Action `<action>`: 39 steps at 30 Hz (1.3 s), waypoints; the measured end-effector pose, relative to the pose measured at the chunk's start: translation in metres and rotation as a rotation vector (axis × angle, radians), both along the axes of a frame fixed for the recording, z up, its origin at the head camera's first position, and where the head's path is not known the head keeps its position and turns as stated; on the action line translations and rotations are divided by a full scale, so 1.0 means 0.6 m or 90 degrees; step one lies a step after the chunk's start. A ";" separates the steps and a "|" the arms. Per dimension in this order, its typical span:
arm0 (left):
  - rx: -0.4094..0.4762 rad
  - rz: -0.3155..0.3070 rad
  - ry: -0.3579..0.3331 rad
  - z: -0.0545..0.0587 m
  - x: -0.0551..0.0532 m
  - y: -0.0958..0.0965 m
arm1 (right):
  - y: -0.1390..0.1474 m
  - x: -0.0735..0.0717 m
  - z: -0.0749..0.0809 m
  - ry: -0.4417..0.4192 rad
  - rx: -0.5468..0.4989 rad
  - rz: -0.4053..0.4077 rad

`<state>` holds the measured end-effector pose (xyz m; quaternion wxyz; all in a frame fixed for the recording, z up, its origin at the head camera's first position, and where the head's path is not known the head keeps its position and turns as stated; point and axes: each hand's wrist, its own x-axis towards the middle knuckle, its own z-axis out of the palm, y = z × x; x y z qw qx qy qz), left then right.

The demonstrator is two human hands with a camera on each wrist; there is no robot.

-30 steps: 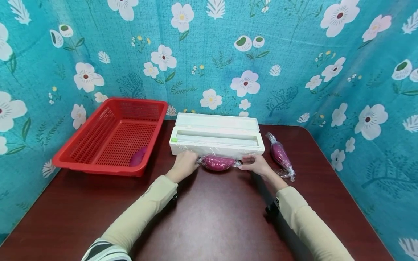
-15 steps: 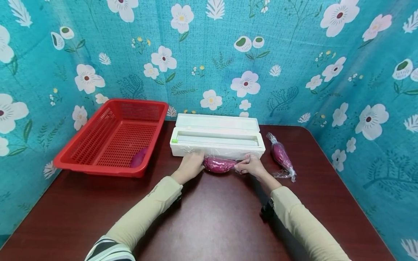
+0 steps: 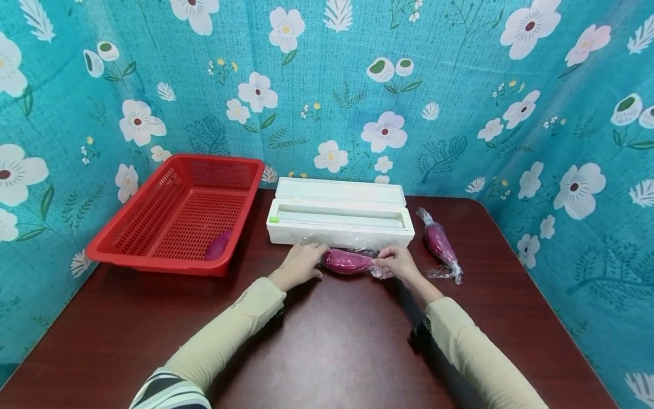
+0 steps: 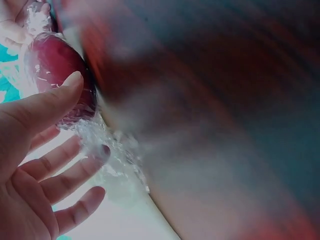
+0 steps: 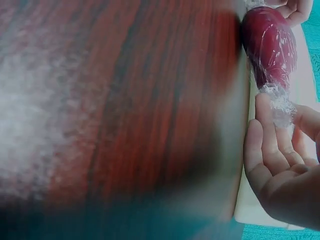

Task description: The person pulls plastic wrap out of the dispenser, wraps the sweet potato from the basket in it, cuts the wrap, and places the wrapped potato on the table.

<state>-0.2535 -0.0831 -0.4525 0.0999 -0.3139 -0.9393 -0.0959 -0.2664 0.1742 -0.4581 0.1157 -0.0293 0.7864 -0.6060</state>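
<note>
- Likely sealing purple oval tuber (image 3: pixel 347 262) in clear plastic film (image 5: pixel 281 104), toward bench's (image 3: pixel 327 341) far edge.
- My right hand (image 3: pixel 402 264) pinches film; left hand (image 3: pixel 301 263) spread.
- Next probably: gather left end.

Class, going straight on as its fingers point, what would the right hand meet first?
The right hand would likely meet the plump middle of the wrapped purple bundle, whose film end it pinches; exact depth is unclear.

Purple bundle (image 3: pixel 347 261) slightly further right, left hand (image 3: pixel 300 263) less curled than before
</note>
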 end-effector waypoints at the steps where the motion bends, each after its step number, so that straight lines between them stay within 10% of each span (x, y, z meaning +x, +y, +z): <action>1: 0.010 -0.005 -0.005 -0.001 -0.001 -0.001 | 0.002 0.001 -0.002 0.004 -0.002 0.017; 8: 0.129 -0.049 -0.035 -0.004 -0.007 -0.003 | 0.011 0.001 -0.010 0.061 0.029 0.144; 14: 0.086 -0.067 -0.033 -0.002 -0.009 -0.003 | 0.006 0.003 -0.013 0.174 0.122 0.141; 25: 0.047 -0.049 -0.100 -0.004 0.007 0.002 | 0.015 0.006 -0.012 0.142 0.178 0.234; 32: 0.009 -0.092 -0.063 0.006 0.011 -0.001 | 0.011 0.006 -0.008 0.151 0.249 0.209; 39: 0.016 -0.107 -0.060 0.001 0.004 -0.004 | 0.001 0.007 -0.002 0.358 0.255 0.144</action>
